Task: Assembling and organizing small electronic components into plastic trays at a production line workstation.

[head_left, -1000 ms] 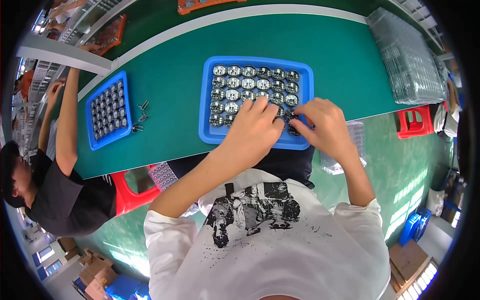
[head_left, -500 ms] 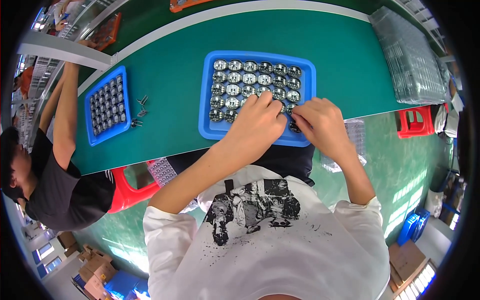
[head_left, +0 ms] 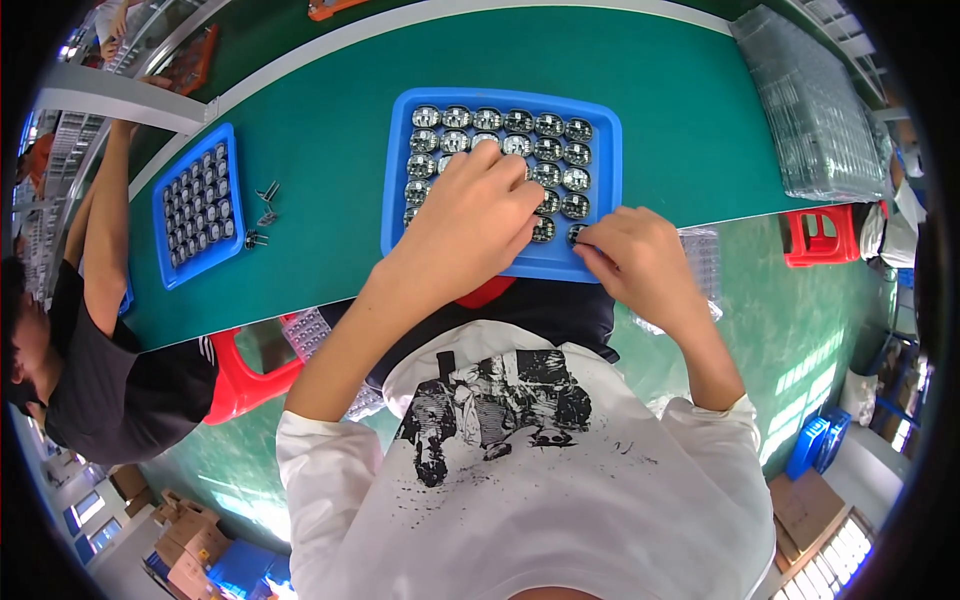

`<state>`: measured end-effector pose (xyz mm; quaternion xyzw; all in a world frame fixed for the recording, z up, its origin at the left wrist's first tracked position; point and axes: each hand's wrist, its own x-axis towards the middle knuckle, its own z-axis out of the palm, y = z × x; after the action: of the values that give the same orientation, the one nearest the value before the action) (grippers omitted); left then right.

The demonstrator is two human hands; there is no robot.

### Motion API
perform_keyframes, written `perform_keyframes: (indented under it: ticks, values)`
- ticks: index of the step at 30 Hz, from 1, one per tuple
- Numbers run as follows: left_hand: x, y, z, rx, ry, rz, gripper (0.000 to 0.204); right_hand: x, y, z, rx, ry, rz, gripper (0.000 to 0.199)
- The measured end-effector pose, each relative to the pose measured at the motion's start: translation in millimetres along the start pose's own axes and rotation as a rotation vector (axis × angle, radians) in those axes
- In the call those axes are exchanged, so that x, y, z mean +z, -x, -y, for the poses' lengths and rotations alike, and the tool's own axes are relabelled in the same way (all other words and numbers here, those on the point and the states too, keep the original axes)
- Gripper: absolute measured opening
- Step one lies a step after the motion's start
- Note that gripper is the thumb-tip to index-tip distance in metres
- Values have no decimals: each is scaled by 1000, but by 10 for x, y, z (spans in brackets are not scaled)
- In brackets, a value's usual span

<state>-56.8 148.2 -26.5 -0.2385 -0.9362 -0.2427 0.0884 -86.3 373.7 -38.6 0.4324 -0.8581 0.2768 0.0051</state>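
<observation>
A blue tray (head_left: 602,160) lies on the green table (head_left: 330,230) in front of me, filled with rows of small round silvery parts (head_left: 548,125). My left hand (head_left: 478,215) rests flat over the tray's lower left part, fingers spread across several parts and hiding them. My right hand (head_left: 640,262) is at the tray's lower right corner, fingertips pinched on one round part (head_left: 577,234) at the rim.
A second blue tray (head_left: 200,205) of similar parts lies at the left, with a few loose metal pieces (head_left: 262,212) beside it; a co-worker's arm (head_left: 105,230) reaches there. Stacked clear plastic trays (head_left: 820,110) sit at the right. Red stools (head_left: 820,235) stand below the table edge.
My left hand has slid further up and left over the tray. My right hand has drawn down to the tray's lower right corner.
</observation>
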Motion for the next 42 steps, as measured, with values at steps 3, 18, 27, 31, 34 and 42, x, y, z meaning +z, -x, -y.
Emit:
perform_keyframes:
  ticks: [3,18,27,31,34,42]
  values:
    - [10,9,19,15,18,-9,14,6,-16,22,-33,23,1,8]
    - [-88,239,16,-41,28,45,26,71,-153,101,-86,-51,-94,18]
    - [-258,394,112,-96,16,61,27,211,-350,241,-242,-7,12,15]
    - [-240,374,117,-91,-37,52,28,292,-388,221,-266,60,71,14]
    - [-172,372,142,-85,-54,47,28,322,-390,198,-269,89,45,14]
    - [-263,414,133,-97,-80,6,29,99,-344,213,-111,-54,-191,18]
